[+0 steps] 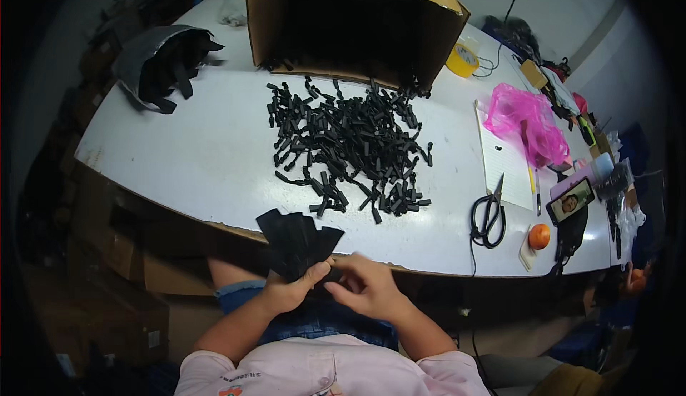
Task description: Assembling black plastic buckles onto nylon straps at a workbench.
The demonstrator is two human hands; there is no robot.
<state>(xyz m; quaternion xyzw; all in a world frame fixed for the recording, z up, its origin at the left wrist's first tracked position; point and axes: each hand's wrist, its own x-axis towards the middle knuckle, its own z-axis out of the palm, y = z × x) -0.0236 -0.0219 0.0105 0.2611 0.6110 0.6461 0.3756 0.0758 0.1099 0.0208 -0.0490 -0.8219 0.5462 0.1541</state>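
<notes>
My left hand [294, 290] is closed around a fanned bundle of flat black strips [296, 237], thumb on top, held just off the table's front edge. Their lower ends are hidden in the grip. My right hand [368, 287] is beside it, fingers curled in toward the base of the bundle; whatever they pinch is hidden. Beyond both hands, a loose heap of small black pieces with short cord-like tails [350, 139] spreads over the white table [193, 153].
A cardboard box [439, 46] lies with its open side facing me behind the heap. At left sits a grey bag [136, 60] of black strips. Rightward are black-handled scissors [488, 221], a notepad [506, 174], a pink plastic bag [525, 121], yellow tape [462, 60], an orange fruit [539, 237] and a propped phone [572, 202].
</notes>
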